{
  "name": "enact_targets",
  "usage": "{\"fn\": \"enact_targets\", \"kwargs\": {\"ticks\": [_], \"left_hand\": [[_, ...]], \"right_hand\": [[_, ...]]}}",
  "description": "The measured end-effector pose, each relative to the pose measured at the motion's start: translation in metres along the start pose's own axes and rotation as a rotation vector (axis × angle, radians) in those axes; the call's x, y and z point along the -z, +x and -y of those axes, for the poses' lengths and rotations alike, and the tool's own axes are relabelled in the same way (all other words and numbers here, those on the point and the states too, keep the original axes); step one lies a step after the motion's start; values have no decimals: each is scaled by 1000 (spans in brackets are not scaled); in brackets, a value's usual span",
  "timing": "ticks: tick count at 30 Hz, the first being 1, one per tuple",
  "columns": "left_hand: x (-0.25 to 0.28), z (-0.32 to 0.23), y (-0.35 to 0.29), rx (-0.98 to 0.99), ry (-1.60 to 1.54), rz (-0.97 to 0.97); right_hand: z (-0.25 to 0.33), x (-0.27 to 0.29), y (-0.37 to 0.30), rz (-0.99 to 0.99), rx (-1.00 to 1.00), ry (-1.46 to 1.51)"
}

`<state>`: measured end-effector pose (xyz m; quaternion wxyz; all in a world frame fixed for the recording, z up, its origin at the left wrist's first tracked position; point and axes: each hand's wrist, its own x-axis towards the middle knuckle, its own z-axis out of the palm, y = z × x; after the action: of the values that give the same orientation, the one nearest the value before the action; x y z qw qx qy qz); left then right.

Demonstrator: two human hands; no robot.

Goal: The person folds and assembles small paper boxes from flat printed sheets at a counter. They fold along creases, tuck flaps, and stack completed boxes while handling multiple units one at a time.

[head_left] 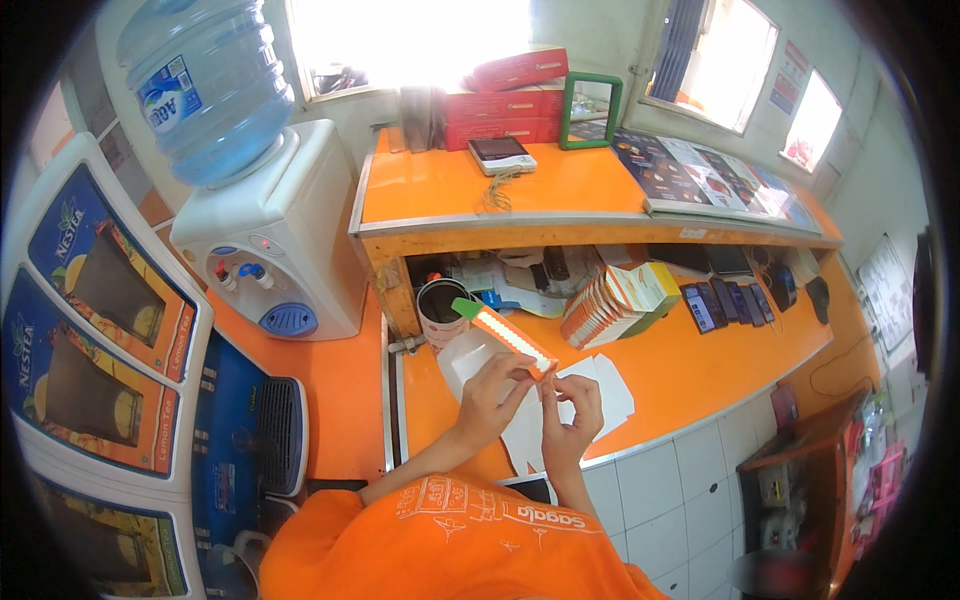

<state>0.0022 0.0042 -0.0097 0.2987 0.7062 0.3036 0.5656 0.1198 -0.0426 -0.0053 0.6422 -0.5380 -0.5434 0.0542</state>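
A long, narrow orange-and-white paper carton (510, 333) with a green end points up and to the left in front of me. My left hand (487, 400) grips its near end, thumb and fingers pinched together. At the same end, my right hand (572, 412) pinches the orange edge between thumb and fingertips, with the hands almost touching. Beneath them, white paper sheets (610, 395) lie on the orange counter (690, 370). Just beyond stands a row of similar flat cartons (612, 305), orange, white, green and yellow, packed upright. The carton's underside is hidden.
A round container (440, 308) stands left of the carton, under the orange shelf (420, 190). Several phones (722, 303) lie at the right. Red boxes (505, 105), a green-framed mirror (590, 110) and a small white device (502, 156) sit on top. A water dispenser (270, 230) stands left.
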Motion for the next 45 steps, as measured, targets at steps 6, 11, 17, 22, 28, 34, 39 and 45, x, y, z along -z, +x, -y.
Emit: {"fn": "enact_targets", "kwargs": {"ticks": [6,11,17,22,28,34,39,45], "left_hand": [[0,-2,3,76,-146,-81],[7,-10,6,-16,-36,22],[10,-12,7,-33,-86,24],[10,-9,5,19,-181,7],[11,-8,2,62,-187,-54],[16,-12,5,-55,49,-78],[11,-20,4,-108,120,-1],[11,-22,4,-105,23,27]], "right_hand": [[-3,7,1,77,-22,27],[-8,5,-2,40,-212,278],[-8,6,-3,43,-243,354],[-7,7,-1,111,-101,165],[-1,7,2,88,-153,210],[0,9,1,89,-85,223],[-2,5,-2,66,-73,177],[-4,8,2,65,-33,137]]}}
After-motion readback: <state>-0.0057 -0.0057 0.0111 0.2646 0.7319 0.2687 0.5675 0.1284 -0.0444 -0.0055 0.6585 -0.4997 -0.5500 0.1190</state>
